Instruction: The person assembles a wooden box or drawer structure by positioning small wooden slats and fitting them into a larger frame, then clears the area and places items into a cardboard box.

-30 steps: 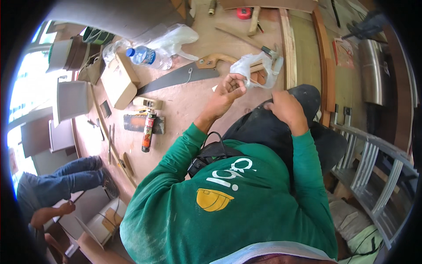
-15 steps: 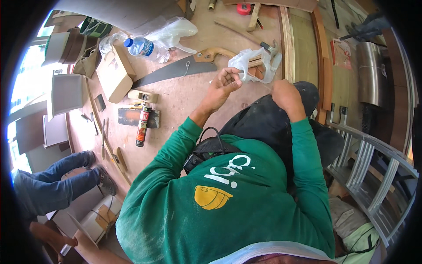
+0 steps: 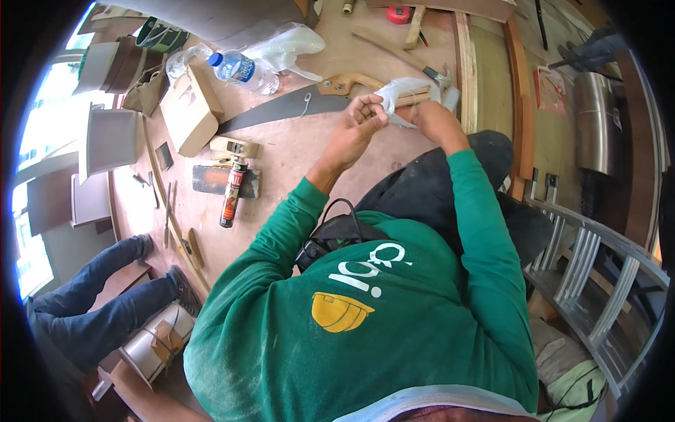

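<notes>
A thin, whitish plastic bag (image 3: 399,87) with several narrow wooden strips (image 3: 415,97) in it lies ahead of me. My left hand (image 3: 361,128) has its fingers curled, pinching the bag's near left edge. At the bag's right side, my right hand (image 3: 437,121) dips its bent fingers toward the opening beside the strips. Its fingertips are partly hidden, so what they grip cannot be made out. Just left of the bag is a handsaw (image 3: 288,109) with a wooden handle. Beyond the bag, a hammer (image 3: 394,50) rests on the wooden surface.
On the left are a water bottle (image 3: 246,73), a wooden block (image 3: 188,112), a hand plane (image 3: 234,147) and a sealant tube (image 3: 233,194). A red tape measure (image 3: 399,14) lies far ahead. An aluminium ladder (image 3: 598,264) stands right. Another person's legs (image 3: 105,299) are at lower left.
My right hand has moved forward and left, from above my knee to the bag's opening. My left hand stays at the bag's edge. The other person's legs have shifted slightly.
</notes>
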Tool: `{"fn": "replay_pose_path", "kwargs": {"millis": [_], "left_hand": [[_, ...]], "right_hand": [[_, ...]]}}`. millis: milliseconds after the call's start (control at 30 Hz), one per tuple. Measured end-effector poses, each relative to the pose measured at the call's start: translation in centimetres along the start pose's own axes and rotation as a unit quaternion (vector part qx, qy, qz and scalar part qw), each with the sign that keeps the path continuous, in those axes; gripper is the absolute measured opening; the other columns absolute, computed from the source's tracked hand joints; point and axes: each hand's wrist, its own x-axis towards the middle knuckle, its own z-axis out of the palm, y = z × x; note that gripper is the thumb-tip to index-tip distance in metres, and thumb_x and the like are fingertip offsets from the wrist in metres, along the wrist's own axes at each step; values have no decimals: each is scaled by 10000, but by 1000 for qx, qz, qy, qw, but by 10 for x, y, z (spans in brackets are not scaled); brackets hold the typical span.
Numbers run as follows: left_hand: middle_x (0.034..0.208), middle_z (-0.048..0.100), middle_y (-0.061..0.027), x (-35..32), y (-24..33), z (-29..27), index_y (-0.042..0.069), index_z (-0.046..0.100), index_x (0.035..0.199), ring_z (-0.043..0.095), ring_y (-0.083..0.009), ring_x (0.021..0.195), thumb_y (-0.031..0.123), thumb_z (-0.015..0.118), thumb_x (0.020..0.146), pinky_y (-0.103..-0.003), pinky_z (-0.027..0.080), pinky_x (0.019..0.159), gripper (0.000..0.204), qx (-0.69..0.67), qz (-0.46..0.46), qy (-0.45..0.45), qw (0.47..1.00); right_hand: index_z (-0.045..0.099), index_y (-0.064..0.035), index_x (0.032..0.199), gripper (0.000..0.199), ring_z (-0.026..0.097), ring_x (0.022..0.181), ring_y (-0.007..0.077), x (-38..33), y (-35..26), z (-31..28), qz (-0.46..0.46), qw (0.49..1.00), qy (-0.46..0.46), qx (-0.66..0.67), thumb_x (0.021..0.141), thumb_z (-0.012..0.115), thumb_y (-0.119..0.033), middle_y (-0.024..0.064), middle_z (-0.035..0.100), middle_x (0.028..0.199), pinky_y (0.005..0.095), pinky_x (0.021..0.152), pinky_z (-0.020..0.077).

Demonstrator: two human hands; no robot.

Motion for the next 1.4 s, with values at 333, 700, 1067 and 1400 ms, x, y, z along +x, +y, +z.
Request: {"fn": "replay_pose_path", "kwargs": {"millis": [333,700,1067,1400], "left_hand": [[1127,583,-40,-8,12,9,39,455,1350,596,-147,996,93,642,988,-315,516,887,411,70,7,42,997],[1039,627,-151,-1,1,-164,47,670,1091,572,-346,995,304,729,908,-463,451,892,321,681,126,333,640],[986,673,-167,4,-8,-185,29,670,924,603,-376,966,225,670,913,-472,474,872,197,706,115,249,652],[881,672,-224,-105,-35,-75,-16,616,993,663,-361,838,165,627,966,-445,523,770,183,567,3,176,805]], "right_hand": [[701,54,1019,264,655,1023,478,-8,10,-5,33,983,4,-179,905,558,-137,302,672,1093,536,879,525],[630,-25,1211,315,615,1045,444,-81,-22,-37,80,969,217,-87,947,556,-181,248,581,1168,532,896,499],[672,-2,949,174,664,887,444,-83,-7,17,-43,988,-8,-149,904,542,-109,250,671,904,520,766,531],[740,-27,902,233,731,900,377,-2,23,61,-126,952,-38,-277,931,529,-122,219,730,945,526,734,579]]}}
